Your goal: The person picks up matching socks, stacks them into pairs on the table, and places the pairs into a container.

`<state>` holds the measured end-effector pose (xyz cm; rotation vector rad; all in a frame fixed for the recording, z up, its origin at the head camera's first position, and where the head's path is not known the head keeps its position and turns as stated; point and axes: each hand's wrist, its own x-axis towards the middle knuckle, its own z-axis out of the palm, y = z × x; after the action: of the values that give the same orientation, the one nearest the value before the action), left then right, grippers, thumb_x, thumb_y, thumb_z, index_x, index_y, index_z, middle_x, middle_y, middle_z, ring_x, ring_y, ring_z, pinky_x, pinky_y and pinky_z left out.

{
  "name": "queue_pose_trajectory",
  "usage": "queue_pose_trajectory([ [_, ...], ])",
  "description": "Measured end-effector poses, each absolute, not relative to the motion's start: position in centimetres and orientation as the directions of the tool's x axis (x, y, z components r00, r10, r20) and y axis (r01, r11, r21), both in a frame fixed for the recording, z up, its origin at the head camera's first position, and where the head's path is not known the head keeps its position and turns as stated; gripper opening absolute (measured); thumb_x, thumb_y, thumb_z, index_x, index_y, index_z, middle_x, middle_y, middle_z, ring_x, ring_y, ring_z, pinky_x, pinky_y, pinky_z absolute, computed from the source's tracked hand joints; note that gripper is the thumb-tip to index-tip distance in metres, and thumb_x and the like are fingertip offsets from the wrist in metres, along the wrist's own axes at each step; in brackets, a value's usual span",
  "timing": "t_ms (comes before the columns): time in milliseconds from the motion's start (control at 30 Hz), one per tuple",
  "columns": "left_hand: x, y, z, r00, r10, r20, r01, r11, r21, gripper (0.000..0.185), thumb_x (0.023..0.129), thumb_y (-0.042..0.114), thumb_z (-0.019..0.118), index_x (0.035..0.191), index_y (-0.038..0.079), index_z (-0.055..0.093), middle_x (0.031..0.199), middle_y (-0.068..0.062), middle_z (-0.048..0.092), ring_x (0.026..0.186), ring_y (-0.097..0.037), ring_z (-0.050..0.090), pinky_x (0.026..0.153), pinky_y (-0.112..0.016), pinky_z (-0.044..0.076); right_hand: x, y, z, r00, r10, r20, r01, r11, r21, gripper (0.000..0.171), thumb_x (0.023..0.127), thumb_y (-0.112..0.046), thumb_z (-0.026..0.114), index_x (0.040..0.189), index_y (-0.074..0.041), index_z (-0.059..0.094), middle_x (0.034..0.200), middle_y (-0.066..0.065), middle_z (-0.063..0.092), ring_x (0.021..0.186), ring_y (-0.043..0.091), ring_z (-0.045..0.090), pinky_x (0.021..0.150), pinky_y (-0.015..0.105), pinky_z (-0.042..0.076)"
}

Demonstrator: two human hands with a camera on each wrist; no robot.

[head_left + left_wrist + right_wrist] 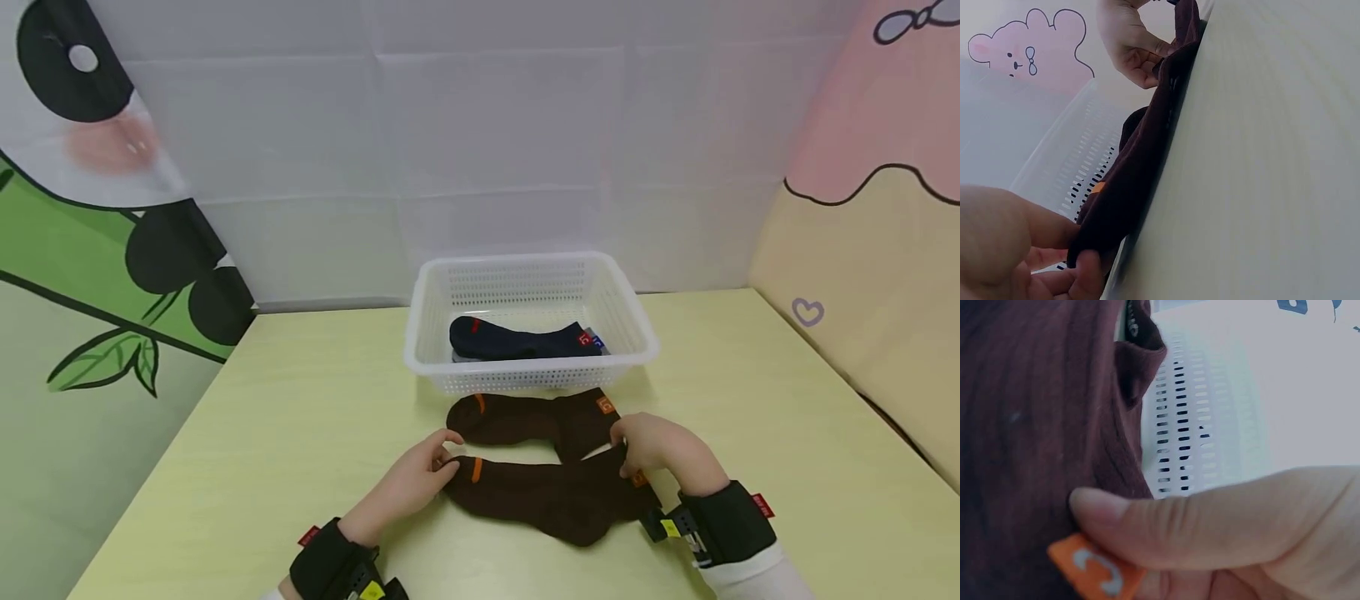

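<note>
Two brown socks lie on the desk [300, 417] just in front of the white basket [525, 283]. The left hand [416, 482] pinches the toe end of the nearer sock [547, 496], and the right hand [656, 446] pinches its cuff. From above, a dark blue sock [517, 340] shows inside the basket, with the farther sock [525, 419] just in front of it. The right wrist view alone shows the thumb [1147, 522] pressed beside an orange tag [1094, 565].
</note>
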<state>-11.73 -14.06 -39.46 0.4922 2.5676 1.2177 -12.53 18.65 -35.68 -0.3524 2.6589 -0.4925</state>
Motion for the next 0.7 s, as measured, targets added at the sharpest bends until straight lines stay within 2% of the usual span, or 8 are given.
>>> queue_pose_trajectory([
  [233,-11.6,-13.8,-40.3,-0.938,0.340,-0.063,0.142,0.545,0.826,0.013,0.093,0.003,0.051,0.105,0.009,0.051,0.082,-0.005,0.056,0.054,-0.011,0.046,0.053,-0.023,0.039,-12.4,19.7,-37.4,-0.889,-0.326,-0.321,-0.152,0.872,-0.466,0.025,0.071,-0.007,0.079,0.088,-0.004,0.060,0.079,0.005,0.054,0.071,0.018,0.048,0.064,0.032,0.041],
  [467,-11.6,-13.6,-40.6,-0.953,0.304,0.002,0.174,0.540,0.823,0.014,0.089,-0.003,0.053,0.093,0.011,0.054,0.083,-0.004,0.058,0.064,-0.012,0.046,0.061,-0.023,0.037,-12.9,21.9,-39.2,-0.848,-0.487,-0.207,-0.260,0.724,-0.639,0.023,0.075,-0.012,0.076,0.079,-0.008,0.054,0.062,-0.006,0.040,0.056,0.008,0.039,0.055,0.022,0.032],
  [600,-11.5,-13.7,-40.8,-0.955,0.294,0.021,0.183,0.536,0.824,0.016,0.085,-0.007,0.053,0.088,0.009,0.057,0.085,-0.003,0.058,0.070,-0.012,0.045,0.067,-0.023,0.037,-13.1,22.8,-40.0,-0.829,-0.533,-0.172,-0.272,0.652,-0.708,0.024,0.077,-0.016,0.076,0.080,-0.008,0.053,0.060,-0.008,0.040,0.053,0.004,0.038,0.053,0.021,0.032],
  [700,-11.4,-13.8,-40.9,-0.956,0.291,0.016,0.179,0.542,0.821,0.016,0.084,-0.008,0.054,0.087,0.007,0.059,0.081,-0.002,0.057,0.065,-0.010,0.043,0.064,-0.023,0.037,-13.0,23.1,-40.6,-0.833,-0.535,-0.138,-0.267,0.609,-0.747,0.024,0.078,-0.017,0.075,0.079,-0.007,0.053,0.061,-0.008,0.042,0.053,0.003,0.038,0.052,0.020,0.032],
])
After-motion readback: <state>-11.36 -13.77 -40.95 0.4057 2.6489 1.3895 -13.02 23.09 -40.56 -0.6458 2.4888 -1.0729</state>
